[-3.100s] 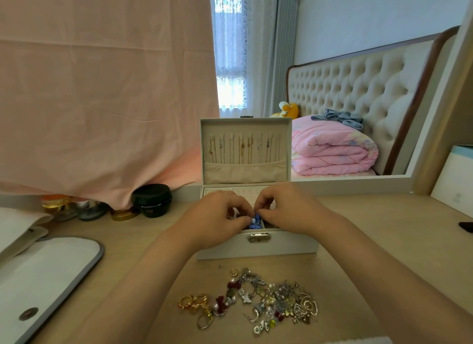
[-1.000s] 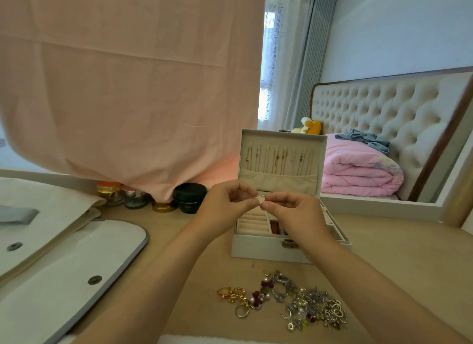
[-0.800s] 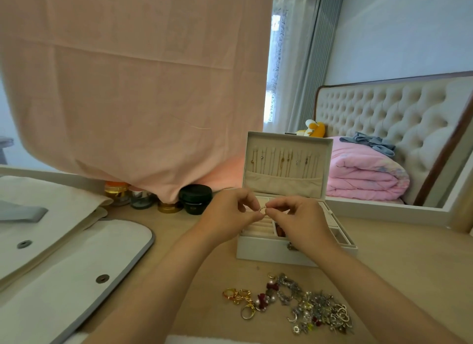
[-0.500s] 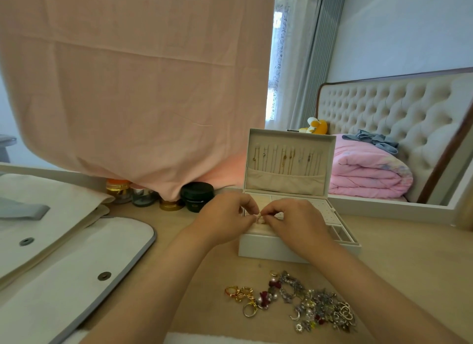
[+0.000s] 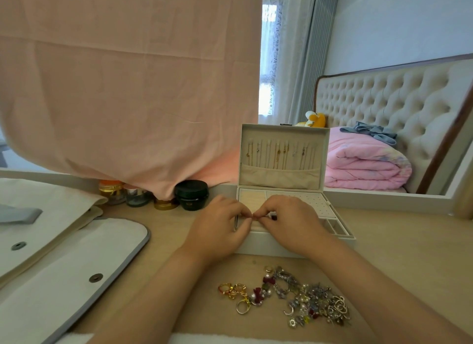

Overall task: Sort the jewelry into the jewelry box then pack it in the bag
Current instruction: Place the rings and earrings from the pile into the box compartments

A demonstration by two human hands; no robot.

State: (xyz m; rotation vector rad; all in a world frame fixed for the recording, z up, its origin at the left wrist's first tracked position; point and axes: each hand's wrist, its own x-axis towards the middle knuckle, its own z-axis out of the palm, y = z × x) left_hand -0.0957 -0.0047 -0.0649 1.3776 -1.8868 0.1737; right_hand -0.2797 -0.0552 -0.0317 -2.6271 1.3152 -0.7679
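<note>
**Box**: pale, lid upright and open, thin chains hanging in a row inside it. It stands on the worktop at centre.

**Left hand** and **right hand**: both over the box's front left section. The fingers are curled, and the tips meet thumb to forefinger. They pinch a small piece between them, too small to tell its kind.

**Loose jewelry**: a heap of rings, earrings and charms in gold, silver and dark red. It lies on the worktop at 6 o'clock of the box, just beside its front wall and between the forearms.

**Bag**: cream with grey trim and snap studs, flap open. It lies flat at 9 o'clock of the hands.

**Jars**: a black one and several smaller ones, at 10 o'clock of the box. They are partly under a hanging pink cloth.
</note>
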